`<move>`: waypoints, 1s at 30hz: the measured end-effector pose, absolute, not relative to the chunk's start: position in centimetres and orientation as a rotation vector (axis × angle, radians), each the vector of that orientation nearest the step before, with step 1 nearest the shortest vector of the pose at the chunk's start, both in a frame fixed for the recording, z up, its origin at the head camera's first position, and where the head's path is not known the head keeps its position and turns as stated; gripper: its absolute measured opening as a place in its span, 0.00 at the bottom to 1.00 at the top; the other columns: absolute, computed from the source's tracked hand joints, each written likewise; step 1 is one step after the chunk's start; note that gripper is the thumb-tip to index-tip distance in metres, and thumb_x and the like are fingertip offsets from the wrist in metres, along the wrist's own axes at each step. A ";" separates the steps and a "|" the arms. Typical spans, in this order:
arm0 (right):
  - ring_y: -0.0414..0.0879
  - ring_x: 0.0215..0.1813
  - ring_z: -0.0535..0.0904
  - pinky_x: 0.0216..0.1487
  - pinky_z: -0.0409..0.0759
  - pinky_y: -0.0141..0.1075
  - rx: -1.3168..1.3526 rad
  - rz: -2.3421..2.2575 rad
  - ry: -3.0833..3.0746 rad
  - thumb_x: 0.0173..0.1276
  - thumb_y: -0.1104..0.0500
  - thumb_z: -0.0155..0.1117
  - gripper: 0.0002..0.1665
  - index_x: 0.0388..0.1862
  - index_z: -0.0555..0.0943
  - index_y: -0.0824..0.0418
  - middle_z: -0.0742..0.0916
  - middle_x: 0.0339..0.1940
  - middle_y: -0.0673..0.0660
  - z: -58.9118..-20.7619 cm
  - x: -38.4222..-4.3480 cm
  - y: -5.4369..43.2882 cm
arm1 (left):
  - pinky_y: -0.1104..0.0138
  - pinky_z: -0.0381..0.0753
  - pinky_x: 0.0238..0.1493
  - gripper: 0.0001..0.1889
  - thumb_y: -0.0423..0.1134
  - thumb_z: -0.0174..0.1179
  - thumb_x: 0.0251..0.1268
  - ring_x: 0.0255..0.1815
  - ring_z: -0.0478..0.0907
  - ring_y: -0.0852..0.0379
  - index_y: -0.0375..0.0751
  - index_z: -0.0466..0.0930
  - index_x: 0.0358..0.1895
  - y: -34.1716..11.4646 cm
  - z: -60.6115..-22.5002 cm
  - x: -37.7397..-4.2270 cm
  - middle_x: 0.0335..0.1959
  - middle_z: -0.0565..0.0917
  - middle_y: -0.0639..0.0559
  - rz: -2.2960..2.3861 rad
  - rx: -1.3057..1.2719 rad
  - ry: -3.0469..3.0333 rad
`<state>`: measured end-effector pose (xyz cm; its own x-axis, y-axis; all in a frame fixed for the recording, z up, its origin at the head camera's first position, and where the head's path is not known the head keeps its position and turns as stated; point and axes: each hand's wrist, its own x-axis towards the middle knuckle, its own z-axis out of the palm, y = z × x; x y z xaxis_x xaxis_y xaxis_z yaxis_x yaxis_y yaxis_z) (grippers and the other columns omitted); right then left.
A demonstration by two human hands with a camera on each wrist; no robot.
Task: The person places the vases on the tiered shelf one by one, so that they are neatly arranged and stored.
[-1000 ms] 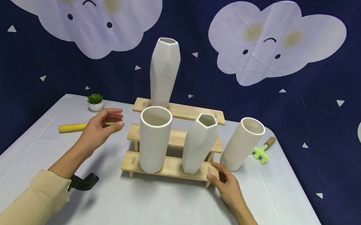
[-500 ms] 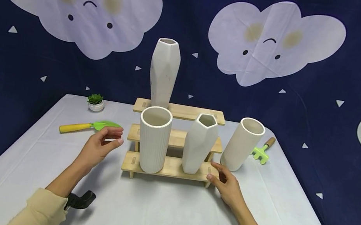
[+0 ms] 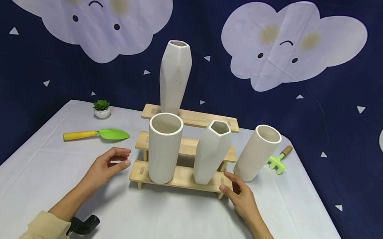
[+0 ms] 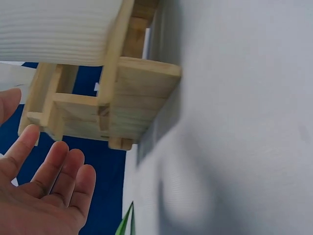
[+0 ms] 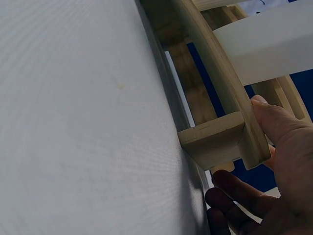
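A three-tier wooden stand (image 3: 181, 182) bears white vases. On its bottom tier are a ribbed cylindrical vase (image 3: 162, 152) at left and a faceted vase (image 3: 209, 156) at right. A taller faceted vase (image 3: 174, 75) stands on the top tier. My right hand (image 3: 242, 198) grips the right end of the bottom tier, and the right wrist view has the thumb (image 5: 276, 117) against the board. Just off the stand's left end, my left hand (image 3: 104, 168) hovers with loosely bent fingers and holds nothing; a gap shows in the left wrist view.
Right of the stand, another ribbed cylindrical vase (image 3: 257, 153) stands on the white-covered table (image 3: 173, 233), beside a small green rake (image 3: 276, 163). At left lie a green trowel with a yellow handle (image 3: 80, 135) and a small potted succulent (image 3: 101, 109). A dark cloud-patterned cloth hangs behind.
My left hand has come down and nearer, from over the trowel to beside the stand's left end, uncovering the trowel blade. The right hand, stand and vases stay put.
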<state>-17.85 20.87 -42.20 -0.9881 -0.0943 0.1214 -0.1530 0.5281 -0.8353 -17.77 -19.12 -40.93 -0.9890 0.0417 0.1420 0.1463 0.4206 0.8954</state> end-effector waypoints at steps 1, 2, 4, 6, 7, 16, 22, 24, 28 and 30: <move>0.48 0.49 0.77 0.49 0.75 0.33 0.218 1.481 -2.692 0.64 0.57 0.65 0.28 0.62 0.73 0.61 0.83 0.52 0.65 -42.2 -17.8 20.9 | 0.74 0.71 0.51 0.22 0.46 0.58 0.66 0.53 0.71 0.63 0.40 0.71 0.59 -19.1 -41.1 -17.8 0.58 0.76 0.42 -1.625 -0.181 -2.565; 0.48 0.49 0.77 0.50 0.75 0.33 0.217 1.485 -2.691 0.64 0.57 0.64 0.28 0.62 0.73 0.61 0.83 0.52 0.65 -42.2 -17.8 20.9 | 0.73 0.72 0.51 0.22 0.46 0.58 0.66 0.53 0.72 0.62 0.39 0.71 0.59 -19.0 -41.3 -17.8 0.58 0.76 0.41 -1.623 -0.189 -2.565; 0.47 0.49 0.77 0.49 0.75 0.32 0.220 1.493 -2.688 0.64 0.57 0.64 0.28 0.62 0.73 0.61 0.83 0.52 0.65 -42.1 -17.8 20.9 | 0.73 0.72 0.51 0.21 0.44 0.58 0.66 0.53 0.72 0.59 0.39 0.72 0.58 -18.9 -41.7 -17.8 0.57 0.76 0.41 -1.614 -0.201 -2.567; 0.47 0.49 0.77 0.49 0.75 0.32 0.222 1.493 -2.686 0.64 0.57 0.64 0.28 0.62 0.73 0.61 0.83 0.51 0.65 -42.1 -17.8 20.9 | 0.73 0.72 0.50 0.21 0.43 0.59 0.65 0.53 0.72 0.56 0.38 0.72 0.58 -18.7 -41.9 -17.7 0.56 0.76 0.40 -1.617 -0.213 -2.563; 0.47 0.49 0.77 0.49 0.75 0.32 0.221 1.492 -2.686 0.64 0.57 0.64 0.28 0.62 0.73 0.61 0.83 0.52 0.65 -42.1 -17.8 20.9 | 0.73 0.72 0.49 0.21 0.43 0.59 0.65 0.54 0.73 0.53 0.37 0.72 0.58 -18.6 -42.0 -17.6 0.55 0.76 0.40 -1.618 -0.216 -2.562; 0.46 0.47 0.77 0.48 0.75 0.31 0.212 1.489 -2.695 0.64 0.57 0.64 0.27 0.62 0.73 0.61 0.83 0.50 0.64 -42.1 -17.8 20.9 | 0.68 0.73 0.51 0.22 0.43 0.59 0.65 0.55 0.73 0.47 0.38 0.72 0.59 -18.4 -42.9 -17.5 0.55 0.76 0.40 -1.639 -0.218 -2.591; 0.46 0.47 0.77 0.47 0.75 0.31 0.214 1.497 -2.697 0.64 0.57 0.64 0.27 0.62 0.73 0.61 0.83 0.50 0.64 -42.1 -17.8 20.9 | 0.68 0.73 0.52 0.22 0.43 0.60 0.64 0.55 0.74 0.47 0.40 0.72 0.59 -18.4 -44.0 -17.6 0.55 0.76 0.41 -1.634 -0.241 -2.604; 0.45 0.47 0.77 0.47 0.75 0.31 0.212 1.494 -2.698 0.64 0.57 0.64 0.27 0.62 0.73 0.61 0.83 0.50 0.64 -42.1 -17.8 20.9 | 0.68 0.72 0.53 0.22 0.44 0.60 0.64 0.55 0.73 0.48 0.41 0.72 0.60 -18.4 -44.2 -17.7 0.56 0.76 0.42 -1.635 -0.233 -2.616; 0.44 0.47 0.77 0.47 0.75 0.30 0.225 1.486 -2.698 0.65 0.58 0.64 0.28 0.63 0.72 0.62 0.83 0.50 0.65 -42.3 -18.0 21.0 | 0.65 0.73 0.54 0.24 0.45 0.60 0.64 0.57 0.73 0.46 0.43 0.70 0.61 -18.3 -44.3 -17.7 0.58 0.76 0.42 -1.644 -0.239 -2.636; 0.43 0.47 0.77 0.46 0.75 0.29 0.224 1.500 -2.691 0.64 0.57 0.64 0.28 0.63 0.72 0.61 0.83 0.50 0.64 -43.0 -18.4 21.2 | 0.63 0.73 0.53 0.25 0.45 0.60 0.64 0.58 0.73 0.45 0.43 0.70 0.62 -18.2 -44.2 -17.7 0.59 0.75 0.42 -1.661 -0.246 -2.644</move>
<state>-18.38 21.20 -43.03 -0.9881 -0.1007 0.1167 -0.1522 0.5183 -0.8416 -17.74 -18.22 -44.24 -0.9876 0.1276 0.0915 0.1378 0.4250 0.8946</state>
